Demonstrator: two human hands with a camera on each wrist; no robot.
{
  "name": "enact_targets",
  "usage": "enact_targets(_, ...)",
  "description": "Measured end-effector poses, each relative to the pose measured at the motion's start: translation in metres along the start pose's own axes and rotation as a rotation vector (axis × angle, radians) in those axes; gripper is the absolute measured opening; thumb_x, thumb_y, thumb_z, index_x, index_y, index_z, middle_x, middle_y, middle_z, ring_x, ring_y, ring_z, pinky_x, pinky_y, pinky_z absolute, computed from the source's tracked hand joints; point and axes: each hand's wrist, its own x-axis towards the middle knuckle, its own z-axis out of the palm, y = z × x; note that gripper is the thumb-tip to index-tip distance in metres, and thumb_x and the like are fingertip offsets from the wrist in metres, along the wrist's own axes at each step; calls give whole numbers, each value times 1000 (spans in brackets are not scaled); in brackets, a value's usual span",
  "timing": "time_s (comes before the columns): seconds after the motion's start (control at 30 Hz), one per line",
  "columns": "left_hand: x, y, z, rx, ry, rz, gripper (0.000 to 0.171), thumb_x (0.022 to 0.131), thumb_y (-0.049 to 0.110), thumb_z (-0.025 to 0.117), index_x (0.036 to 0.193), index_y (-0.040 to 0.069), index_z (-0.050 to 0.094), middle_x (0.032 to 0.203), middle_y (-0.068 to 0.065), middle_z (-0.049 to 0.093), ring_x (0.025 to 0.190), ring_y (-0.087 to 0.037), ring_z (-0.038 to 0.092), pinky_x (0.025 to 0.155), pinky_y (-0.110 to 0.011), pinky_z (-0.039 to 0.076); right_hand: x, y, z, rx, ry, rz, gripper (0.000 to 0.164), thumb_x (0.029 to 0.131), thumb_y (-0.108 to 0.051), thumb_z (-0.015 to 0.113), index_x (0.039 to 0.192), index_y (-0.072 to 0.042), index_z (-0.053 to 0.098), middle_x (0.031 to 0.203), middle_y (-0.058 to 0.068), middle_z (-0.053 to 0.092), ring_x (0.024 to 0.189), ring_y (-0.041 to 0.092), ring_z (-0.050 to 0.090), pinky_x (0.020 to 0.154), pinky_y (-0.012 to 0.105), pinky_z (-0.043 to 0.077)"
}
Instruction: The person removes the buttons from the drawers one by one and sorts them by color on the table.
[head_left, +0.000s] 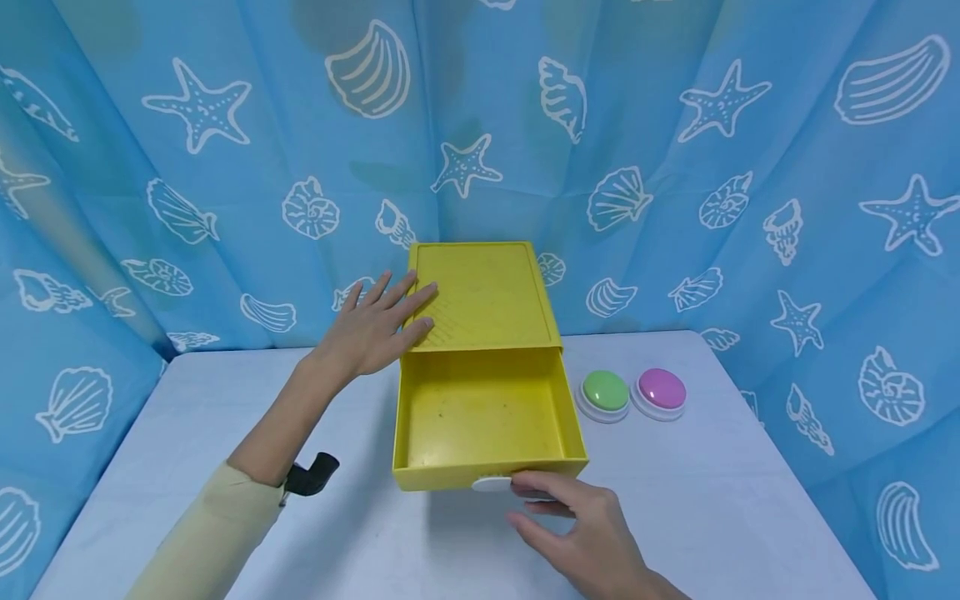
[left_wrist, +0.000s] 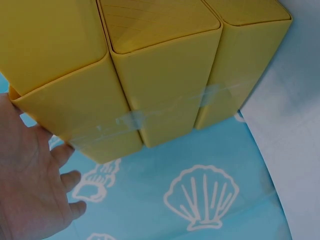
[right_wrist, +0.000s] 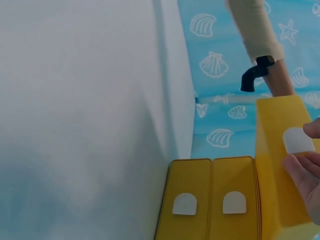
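Probably to slide the yellow plastic drawer (head_left: 442, 478), the loose right hand (head_left: 581, 525) touches its white tab (head_left: 491, 483), needing the outspread left hand (head_left: 371, 332) to brace the yellow cabinet (head_left: 491, 300) next.

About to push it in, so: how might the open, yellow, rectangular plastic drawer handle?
The drawer looks stiff: its walls stand straight. It's probably light, being thin-walled. Pressing its front down might tip the yellow plastic three-tier cabinet, since the drawer juts well out.
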Motion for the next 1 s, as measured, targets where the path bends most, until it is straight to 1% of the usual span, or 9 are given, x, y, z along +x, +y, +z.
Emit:
enact_targets(0.07, 0, 0, 0, -3, -1, -2, 62, 93, 60, 19, 148, 31, 18, 153, 0, 9, 138, -29, 0, 106, -53, -4, 1, 0, 2, -11, 19, -2, 30, 76, -14, 76, 104, -10, 66, 95, -3, 67, 83, 11, 66, 65, 24, 53)
enact_targets(0.27, 2, -1, 0, 1, -4, -5, 61, 93, 60, 18, 148, 31, 17, 153, 0, 9, 138, -30, 0, 106, -53, -5, 4, 1, 7, -36, 79, -41, 26, 76, -13, 76, 101, -11, 67, 92, 0, 68, 80, 10, 66, 65, 22, 52)
enact_targets(0.4, 1, -2, 1, 4, 0, -3, 61, 94, 60, 19, 148, 31, 17, 153, 0, 8, 138, -30, 0, 106, -53, -4, 7, 1, 11, -34, 103, -35, 26, 76, -13, 76, 100, -11, 67, 93, -1, 68, 81, 10, 65, 65, 23, 53)
enact_targets(0.5, 1, -1, 1, 5, 3, -1, 61, 94, 59, 20, 148, 30, 18, 153, -1, 8, 138, -30, 0, 106, -54, -3, 9, -1, 12, -27, 120, -11, 25, 75, -13, 76, 99, -13, 67, 93, -3, 67, 81, 9, 65, 66, 23, 53)
enact_targets(0.63, 2, -1, 1, 7, -1, 3, 61, 94, 59, 19, 148, 31, 17, 153, 0, 8, 138, -29, -1, 106, -53, -3, 12, 0, 13, -30, 139, 34, 26, 73, -9, 77, 98, -13, 68, 92, -3, 67, 81, 9, 64, 68, 24, 52)
enact_targets(0.73, 2, -2, 1, 9, -7, 6, 61, 94, 59, 19, 148, 31, 17, 153, 0, 7, 138, -29, -1, 106, -53, -3, 13, 3, 13, -45, 154, 53, 28, 72, -6, 78, 97, -13, 68, 92, -4, 67, 81, 8, 64, 69, 24, 52)
enact_targets(0.87, 1, -2, 1, 12, -9, 7, 61, 94, 59, 19, 148, 30, 17, 153, -1, 7, 138, -29, -1, 106, -53, -3, 17, 4, 14, -53, 178, 27, 28, 71, -6, 78, 96, -14, 68, 92, -7, 66, 80, 9, 64, 69, 24, 53)
enact_targets(1.0, 1, -2, 0, 13, -5, 6, 60, 95, 58, 20, 148, 30, 18, 153, -1, 8, 138, -30, 0, 106, -53, -3, 21, 5, 15, -43, 218, 28, 23, 73, -11, 78, 94, -17, 68, 90, -10, 65, 78, 12, 64, 69, 24, 52)
